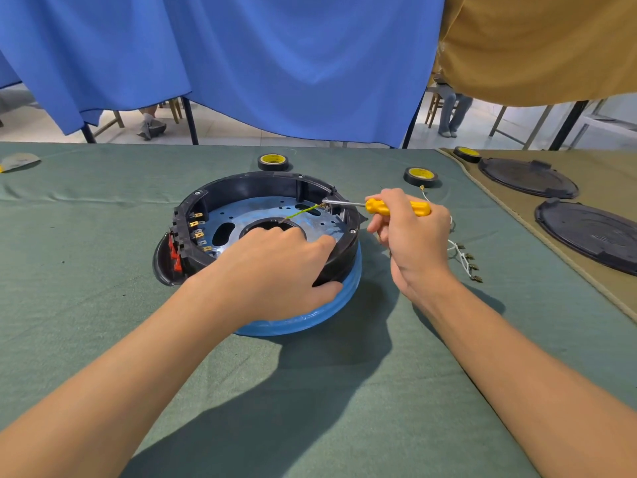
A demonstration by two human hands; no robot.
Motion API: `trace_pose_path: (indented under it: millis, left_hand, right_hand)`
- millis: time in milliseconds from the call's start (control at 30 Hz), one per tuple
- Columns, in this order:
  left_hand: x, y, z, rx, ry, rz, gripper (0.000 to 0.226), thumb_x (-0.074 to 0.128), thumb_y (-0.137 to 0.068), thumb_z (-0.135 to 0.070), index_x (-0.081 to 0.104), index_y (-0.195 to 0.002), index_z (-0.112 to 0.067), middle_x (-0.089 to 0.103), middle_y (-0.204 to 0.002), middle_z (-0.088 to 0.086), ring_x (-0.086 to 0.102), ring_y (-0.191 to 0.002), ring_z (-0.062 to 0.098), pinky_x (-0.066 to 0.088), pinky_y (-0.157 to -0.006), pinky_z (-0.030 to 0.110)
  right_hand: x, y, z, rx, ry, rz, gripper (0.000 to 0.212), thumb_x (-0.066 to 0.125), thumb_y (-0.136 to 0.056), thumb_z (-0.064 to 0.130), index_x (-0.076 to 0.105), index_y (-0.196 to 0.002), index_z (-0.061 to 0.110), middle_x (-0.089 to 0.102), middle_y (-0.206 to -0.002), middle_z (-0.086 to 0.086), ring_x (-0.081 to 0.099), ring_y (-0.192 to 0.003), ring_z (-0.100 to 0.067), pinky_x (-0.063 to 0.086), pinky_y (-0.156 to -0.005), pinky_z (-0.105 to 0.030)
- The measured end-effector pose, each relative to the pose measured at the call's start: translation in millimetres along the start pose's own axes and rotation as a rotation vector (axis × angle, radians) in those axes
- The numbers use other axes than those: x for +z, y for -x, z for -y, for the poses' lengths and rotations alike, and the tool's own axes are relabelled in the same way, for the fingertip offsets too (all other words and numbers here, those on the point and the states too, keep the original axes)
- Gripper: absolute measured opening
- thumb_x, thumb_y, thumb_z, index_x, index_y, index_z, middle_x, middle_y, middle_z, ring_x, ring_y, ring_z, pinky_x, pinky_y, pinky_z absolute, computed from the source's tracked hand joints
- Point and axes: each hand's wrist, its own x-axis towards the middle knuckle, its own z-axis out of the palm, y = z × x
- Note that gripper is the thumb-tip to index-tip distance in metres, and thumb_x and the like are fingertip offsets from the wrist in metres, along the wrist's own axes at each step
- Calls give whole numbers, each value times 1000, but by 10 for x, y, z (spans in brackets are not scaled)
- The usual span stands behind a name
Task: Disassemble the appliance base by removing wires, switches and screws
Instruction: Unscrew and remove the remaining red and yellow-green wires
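Ok, head view: one wide shot looking down over both forearms.
Left hand (275,267): palm down over the near-right rim of the appliance base (262,188). Fingers are bent over the rim and reach onto the metal plate (262,208); the thumb is outside against the wall. It grips the rim.
Right hand (410,236): just right of the base, fingers curled tight round the yellow handle of the screwdriver (375,205). Full grip, nothing else held.
Screwdriver axis: close to level across the picture, handle to the right, shaft pointing left. The tip sits at the far-right inner wall of the base; exact contact too small to tell.
Green-yellow wire (301,212): runs from that tip area down-left across the plate to the edge of the centre hole, ending by the left fingertips.
Base position: centre of the tabletop (103,270), open side up, sitting on a blue ring (310,319).
Switches (174,251): red, in the left outer wall; gold terminals (198,224) line the inside of that wall.
Loose wires (462,257): white with small end terminals, on the cloth right of the right hand.
Tape rolls: one behind the base (274,162), one far right of it (421,176), a third on the tan cloth (467,154).
Black lids (527,177): two, flat on the tan cloth, well apart from the base.
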Motion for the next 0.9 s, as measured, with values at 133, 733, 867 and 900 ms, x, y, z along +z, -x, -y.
trace_pose_path:
  millis: [133, 733, 867, 900]
  left_hand:
    - [6, -2, -5, -6, -3, -11, 49, 33, -90, -62, 46, -114, -21, 37, -70, -2, 45, -69, 28, 29, -58, 33]
    - [16, -12, 1, 11, 1, -24, 50, 34, -90, -61, 48, -117, -21, 56, -84, 2, 56, -73, 26, 34, -59, 32]
    - [24, -12, 3, 9, -2, -35, 52, 33, -89, -62, 47, -118, -21, 54, -83, 1, 55, -74, 26, 32, -59, 32]
    - [25, -13, 5, 13, -5, -38, 52, 33, -89, -63, 47, -118, -22, 57, -86, 1, 57, -77, 27, 32, -59, 32]
  right_hand:
    - [8, 38, 11, 17, -18, -21, 34, 60, -83, 16, 67, -51, 8, 58, -46, -4, 48, -49, -19, 37, -47, -26]
    - [-41, 137, 0, -731, 483, 145, 37, 57, -95, 15, 65, -61, 1, 52, -49, -5, 45, -50, -19, 39, -49, -24]
    - [-48, 54, 20, -348, 282, 61, 38, 57, -91, 20, 67, -58, 4, 59, -49, -10, 52, -45, -18, 43, -49, -32]
    - [-35, 36, 16, -267, 222, 37, 36, 57, -88, 19, 67, -56, 6, 58, -46, -7, 50, -43, -14, 41, -48, -29]
